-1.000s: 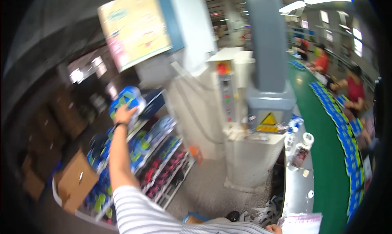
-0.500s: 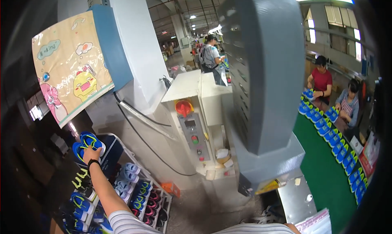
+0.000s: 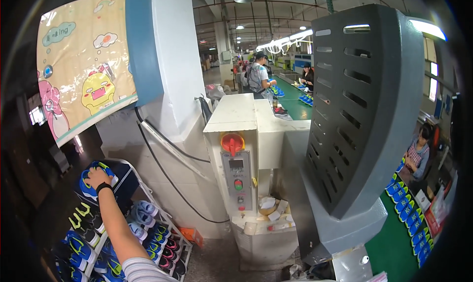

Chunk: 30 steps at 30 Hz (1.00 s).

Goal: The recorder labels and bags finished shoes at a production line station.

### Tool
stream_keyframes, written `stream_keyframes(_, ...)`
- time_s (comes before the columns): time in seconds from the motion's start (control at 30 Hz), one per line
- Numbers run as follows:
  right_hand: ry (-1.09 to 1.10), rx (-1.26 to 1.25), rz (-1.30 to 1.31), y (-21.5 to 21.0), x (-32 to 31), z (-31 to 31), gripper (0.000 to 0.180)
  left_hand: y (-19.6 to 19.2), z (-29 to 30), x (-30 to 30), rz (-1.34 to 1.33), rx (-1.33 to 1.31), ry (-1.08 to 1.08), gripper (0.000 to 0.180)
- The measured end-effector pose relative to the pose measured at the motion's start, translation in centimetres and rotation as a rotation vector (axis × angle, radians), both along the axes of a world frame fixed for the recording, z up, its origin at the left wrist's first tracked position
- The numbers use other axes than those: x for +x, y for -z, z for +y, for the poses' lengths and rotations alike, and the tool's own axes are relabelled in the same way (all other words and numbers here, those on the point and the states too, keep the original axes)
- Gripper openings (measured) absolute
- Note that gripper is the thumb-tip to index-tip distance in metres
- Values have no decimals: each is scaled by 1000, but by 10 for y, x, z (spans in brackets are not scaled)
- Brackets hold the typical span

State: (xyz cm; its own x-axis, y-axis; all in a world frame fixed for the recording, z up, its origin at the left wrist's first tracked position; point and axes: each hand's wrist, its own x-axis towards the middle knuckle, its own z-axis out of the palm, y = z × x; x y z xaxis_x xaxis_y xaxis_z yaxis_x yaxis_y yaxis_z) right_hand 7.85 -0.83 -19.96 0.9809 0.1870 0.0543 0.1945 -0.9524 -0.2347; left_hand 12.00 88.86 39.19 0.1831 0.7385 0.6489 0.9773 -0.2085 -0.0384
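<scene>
Reaching out to the left, my left hand (image 3: 98, 177) has its fingers closed over a pair of blue sneakers (image 3: 109, 169) with yellow-green trim. The sneakers are on top of a dark navy box (image 3: 125, 183), at the upper end of a white shoe rack (image 3: 165, 214); whether they rest fully on it I cannot tell. A black band circles my left wrist. Below the hand, more sneakers (image 3: 81, 245) in blue, black and pink fill the sloping rack. My right hand is outside the picture.
A cream machine cabinet (image 3: 231, 112) with a red rotary switch stands ahead. Beside it rises a slotted grey metal housing (image 3: 345, 109). On the right, blue shoes (image 3: 411, 218) line a green conveyor (image 3: 389, 255), where a person (image 3: 419, 151) sits. An orange box (image 3: 191, 235) lies by the rack.
My view has shifted, so the grey housing now shows its slotted face. My left hand has moved slightly left, still with the blue sneakers. A bit of right arm has left the lower edge.
</scene>
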Motion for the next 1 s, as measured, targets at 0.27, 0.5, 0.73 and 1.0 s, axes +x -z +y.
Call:
stream_keyframes(0.27, -27, 287, 192, -197, -33, 75, 20, 106, -127, 40, 80, 33, 1176, 8)
stream_keyframes(0.5, 121, 648, 371, -362, -93, 125, 14, 253, -472, -12, 397, -1494, 2153, 21)
stream_keyframes(0.73, 216, 840, -99, -373, -163, 75, 9, 331, -693, -93, 1169, -2486, 2069, 40)
stream_keyframes(1.0, 599, 1070, -61, -338, -261, 18, 9, 310, -758, -164, 1398, -1977, 2255, 34)
